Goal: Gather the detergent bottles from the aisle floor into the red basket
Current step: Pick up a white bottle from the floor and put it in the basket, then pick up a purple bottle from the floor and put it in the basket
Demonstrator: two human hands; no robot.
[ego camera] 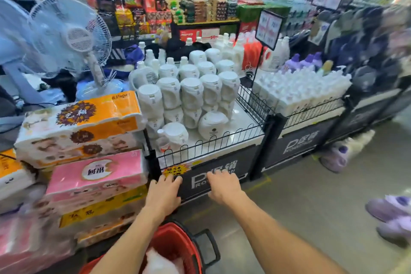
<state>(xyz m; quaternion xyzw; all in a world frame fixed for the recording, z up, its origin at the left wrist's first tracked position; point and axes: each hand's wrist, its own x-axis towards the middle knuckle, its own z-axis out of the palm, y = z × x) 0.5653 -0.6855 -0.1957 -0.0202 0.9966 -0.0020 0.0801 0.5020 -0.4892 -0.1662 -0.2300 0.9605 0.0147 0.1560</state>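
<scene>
Left hand (164, 193) and right hand (222, 187) empty, fingers loosely spread. Purple bottles (391, 209) on floor (300, 207), far right, are best gripped by body, then lowered into basket (184, 249).

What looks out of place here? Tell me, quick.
Purple bottles lie loose on the aisle floor at right, not on a shelf. On the display table, a white bottle lies askew before the stack.
</scene>
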